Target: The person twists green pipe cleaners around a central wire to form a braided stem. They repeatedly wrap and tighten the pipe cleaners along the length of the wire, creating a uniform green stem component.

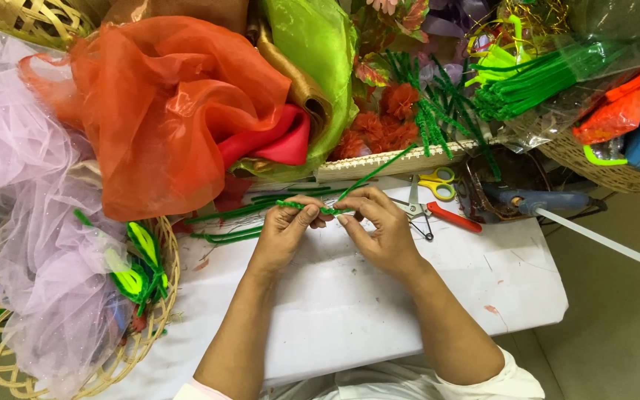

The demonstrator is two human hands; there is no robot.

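Both forearms reach over the white bench (379, 311). Left hand (284, 230) and right hand (379, 226) each pinch one green pipe cleaner (318, 209), held just above the bench. Scissors (435, 194) lie just beside the right hand.

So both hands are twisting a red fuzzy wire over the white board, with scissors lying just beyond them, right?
Not quite: the head view shows the fuzzy wire is green, not red. Both hands, left and right, hold it over the white board, scissors beyond.

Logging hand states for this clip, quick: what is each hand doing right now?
Left hand: fingers closed on the green pipe cleaner.
Right hand: fingers pinching the same green pipe cleaner.
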